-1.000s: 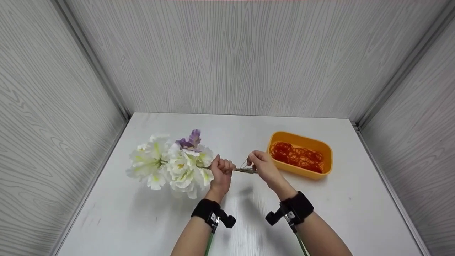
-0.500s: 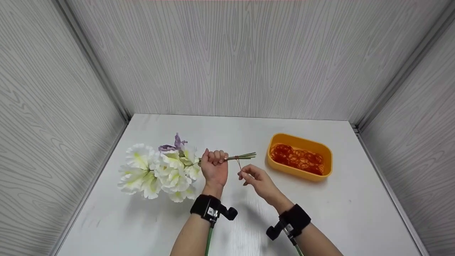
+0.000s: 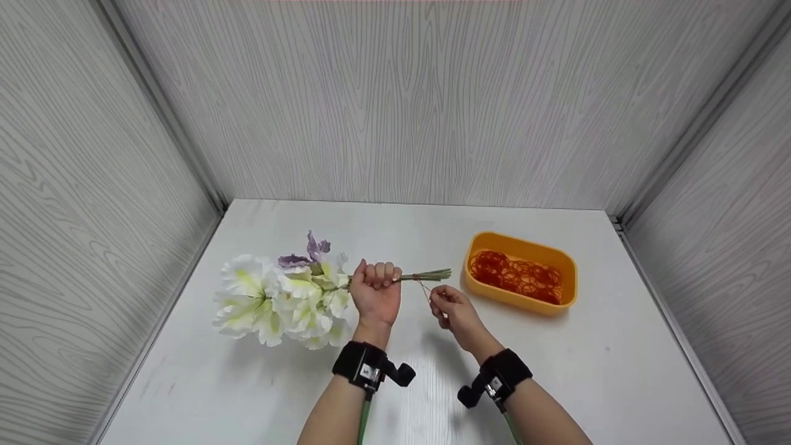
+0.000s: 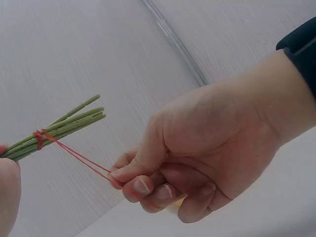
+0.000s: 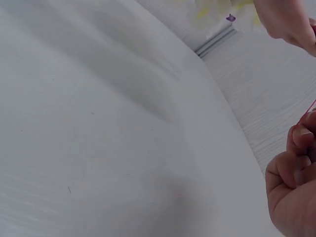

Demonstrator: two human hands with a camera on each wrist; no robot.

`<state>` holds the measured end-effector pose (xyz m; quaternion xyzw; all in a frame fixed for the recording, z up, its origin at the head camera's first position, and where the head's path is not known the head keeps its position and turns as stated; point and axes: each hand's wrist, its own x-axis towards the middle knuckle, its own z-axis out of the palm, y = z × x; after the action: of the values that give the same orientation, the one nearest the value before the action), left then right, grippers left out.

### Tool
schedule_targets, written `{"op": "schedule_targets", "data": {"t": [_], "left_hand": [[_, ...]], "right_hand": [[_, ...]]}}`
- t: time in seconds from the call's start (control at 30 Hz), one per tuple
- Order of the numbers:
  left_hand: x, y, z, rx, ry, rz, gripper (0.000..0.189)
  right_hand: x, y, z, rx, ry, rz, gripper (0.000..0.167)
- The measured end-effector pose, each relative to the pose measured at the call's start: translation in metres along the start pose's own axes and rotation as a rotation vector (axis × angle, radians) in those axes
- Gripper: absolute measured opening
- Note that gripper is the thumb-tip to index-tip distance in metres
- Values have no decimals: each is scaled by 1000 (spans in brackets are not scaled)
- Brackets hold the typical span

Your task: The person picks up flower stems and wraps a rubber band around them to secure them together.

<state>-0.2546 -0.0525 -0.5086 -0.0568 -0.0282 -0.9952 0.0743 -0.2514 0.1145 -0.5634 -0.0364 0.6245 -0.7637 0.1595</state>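
Left hand: is gripping flower stems — bare ends pointing right.
Red rubber band: is circling the stems between grip and ends.
Right hand: is pinching its loop — nearer those ends.

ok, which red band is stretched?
The red band looped around the green stems, its free end pinched by the right hand. The other bands lie in the orange tray.
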Motion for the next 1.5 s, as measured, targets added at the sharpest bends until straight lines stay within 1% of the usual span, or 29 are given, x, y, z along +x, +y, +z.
{"op": "schedule_targets", "data": {"t": [0.17, 0.3, 0.47, 0.6, 0.7, 0.77, 0.93, 1.13, 1.37, 1.5], "left_hand": [[-4, 2, -1, -11, -28, -48, 44], [-7, 4, -5, 4, -54, -100, 45], [-10, 7, -11, 38, -128, -185, 45], [-9, 9, -15, 66, -170, -222, 45], [-9, 11, -17, 97, -192, -235, 45], [-9, 11, -17, 125, -212, -241, 45], [-9, 12, -16, 172, -246, -234, 45], [-9, 14, -14, 243, -244, -227, 44], [-10, 15, -14, 338, -239, -214, 44], [-12, 12, -13, 430, -235, -228, 46]], "right_hand": [[6, 2, -3, -61, 69, 58, 9], [11, 3, -10, -151, 93, 61, 7], [15, -7, -17, -260, 109, 55, 7], [14, -18, -22, -308, 120, 55, 8], [11, -25, -24, -320, 114, 62, 8], [10, -30, -24, -332, 94, 55, 8], [8, -44, -21, -380, 39, 8, 8], [7, -59, -16, -409, 0, -56, 8], [3, -66, -13, -473, -1, -67, 9], [3, -67, -9, -509, 2, -86, 9]]}}
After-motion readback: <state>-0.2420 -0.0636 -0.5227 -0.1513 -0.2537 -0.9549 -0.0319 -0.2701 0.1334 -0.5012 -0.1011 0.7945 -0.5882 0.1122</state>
